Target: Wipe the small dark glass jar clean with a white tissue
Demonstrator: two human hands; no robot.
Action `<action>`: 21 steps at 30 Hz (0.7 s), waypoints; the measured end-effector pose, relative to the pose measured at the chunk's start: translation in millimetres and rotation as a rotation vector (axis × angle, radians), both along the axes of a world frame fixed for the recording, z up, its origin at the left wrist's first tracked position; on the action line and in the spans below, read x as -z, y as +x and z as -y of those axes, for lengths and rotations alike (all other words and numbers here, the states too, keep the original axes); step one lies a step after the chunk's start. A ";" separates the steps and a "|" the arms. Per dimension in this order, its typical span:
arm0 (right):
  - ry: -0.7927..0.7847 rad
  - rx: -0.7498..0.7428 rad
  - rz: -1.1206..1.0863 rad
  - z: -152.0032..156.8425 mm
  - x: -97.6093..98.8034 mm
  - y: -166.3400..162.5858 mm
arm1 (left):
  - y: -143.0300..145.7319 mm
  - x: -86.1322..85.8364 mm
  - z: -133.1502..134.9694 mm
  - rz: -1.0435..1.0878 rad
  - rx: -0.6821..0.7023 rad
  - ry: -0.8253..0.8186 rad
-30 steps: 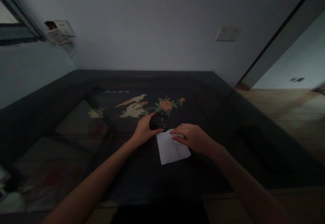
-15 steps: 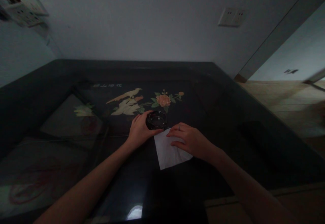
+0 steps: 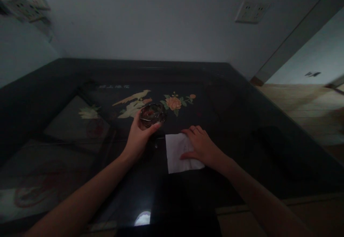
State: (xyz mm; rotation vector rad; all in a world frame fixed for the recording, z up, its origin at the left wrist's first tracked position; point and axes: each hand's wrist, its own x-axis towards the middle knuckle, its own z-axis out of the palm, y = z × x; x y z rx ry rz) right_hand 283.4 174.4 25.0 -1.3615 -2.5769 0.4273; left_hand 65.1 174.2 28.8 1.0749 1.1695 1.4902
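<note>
Glass dish [image 3: 153, 115] has moved left, its edge clear of the paper [image 3: 176, 154].

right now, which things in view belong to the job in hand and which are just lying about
In the job, judging by the hands:
dish, gripped by the left hand
paper, under the right hand

Seemingly just around:
bird design and flower design on the table
wall sockets, untouched
</note>
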 end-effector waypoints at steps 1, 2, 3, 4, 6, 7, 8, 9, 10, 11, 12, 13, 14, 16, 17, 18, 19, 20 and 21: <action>-0.025 0.019 -0.031 -0.6 -0.1 0.0 | 2.3 -2.2 3.5 0.072 0.029 -0.018; -0.068 0.041 -0.086 -1.4 -0.4 0.2 | 4.4 -3.9 6.6 0.138 0.062 -0.040; -0.120 0.066 -0.157 -2.4 -1.0 0.8 | 6.2 -5.1 9.3 0.189 0.100 -0.063; -0.170 0.094 -0.233 -3.8 -1.8 1.7 | 7.7 -5.7 11.5 0.219 0.136 -0.084; -0.245 0.148 -0.367 -7.2 -3.6 4.3 | 9.6 -6.0 14.4 0.225 0.198 -0.110; -0.266 0.169 -0.409 -9.1 -4.5 5.9 | 10.2 -5.7 15.4 0.215 0.224 -0.116; -0.277 0.181 -0.429 -11.2 -5.4 7.6 | 10.6 -5.4 16.2 0.209 0.244 -0.120; -0.291 0.194 -0.453 -13.3 -6.4 9.5 | 11.1 -4.9 17.0 0.210 0.259 -0.125; -0.316 0.217 -0.503 -15.2 -7.6 11.5 | 11.6 -4.3 17.8 0.218 0.271 -0.129; -0.353 0.247 -0.581 -17.0 -9.0 13.6 | 12.2 -3.7 18.7 0.231 0.284 -0.134; -0.399 0.283 -0.684 -18.4 -10.9 15.5 | 12.9 -2.9 19.7 0.243 0.297 -0.141; -0.448 0.320 -0.805 -19.5 -13.2 17.3 | 13.9 -2.2 20.8 0.253 0.313 -0.148; -0.492 0.355 -0.935 -20.2 -15.8 18.7 | 14.9 -1.6 22.1 0.263 0.330 -0.155; -0.550 0.394 -1.153 -20.5 -21.6 20.1 | 17.2 -1.2 24.6 0.292 0.367 -0.170; -0.564 0.404 -1.234 -20.1 -24.3 19.9 | 18.4 -1.6 25.8 0.317 0.387 -0.177; -0.572 0.414 -1.298 -19.5 -26.5 19.2 | 19.6 -2.5 27.1 0.345 0.407 -0.187; -0.576 0.426 -1.347 -18.7 -28.3 18.2 | 20.7 -3.8 28.2 0.372 0.427 -0.202; -0.578 0.440 -1.382 -17.9 -29.4 16.9 | 21.8 -5.4 29.4 0.396 0.446 -0.221; -0.575 0.452 -1.408 -17.0 -29.9 15.6 | 22.7 -7.1 30.5 0.417 0.464 -0.244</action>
